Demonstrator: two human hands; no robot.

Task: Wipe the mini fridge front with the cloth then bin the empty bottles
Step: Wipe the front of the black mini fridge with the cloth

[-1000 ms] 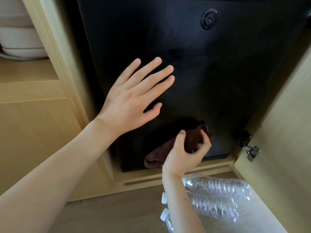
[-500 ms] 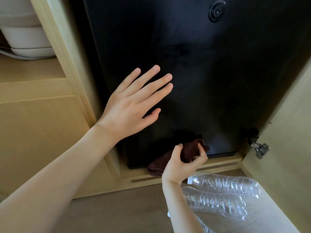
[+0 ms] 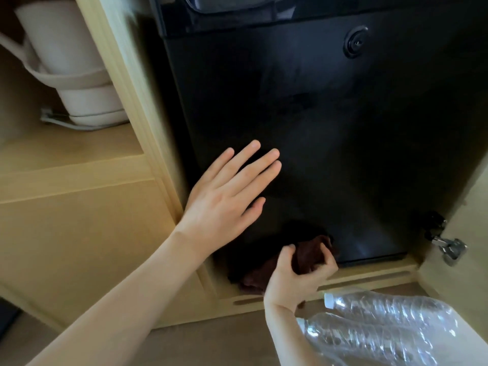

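Note:
The black mini fridge front [image 3: 330, 143] fills a wooden cabinet bay, with a round lock [image 3: 355, 44] near its top right. My left hand [image 3: 227, 196] lies flat and spread on the door's lower left. My right hand [image 3: 295, 276] grips a dark brown cloth [image 3: 307, 253] bunched against the door's bottom edge. Clear empty plastic bottles [image 3: 383, 328] lie on the floor at lower right, just right of my right forearm.
A white kettle [image 3: 71, 64] on its base sits on the shelf at upper left. The open wooden cabinet door [image 3: 464, 260] stands at the right, with a metal hinge [image 3: 446, 247]. A wooden ledge [image 3: 369, 276] runs below the fridge.
My right hand has carried the cloth down to the fridge's bottom edge. The view has tilted up, showing more of the fridge top and the kettle. My left hand stays flat on the door.

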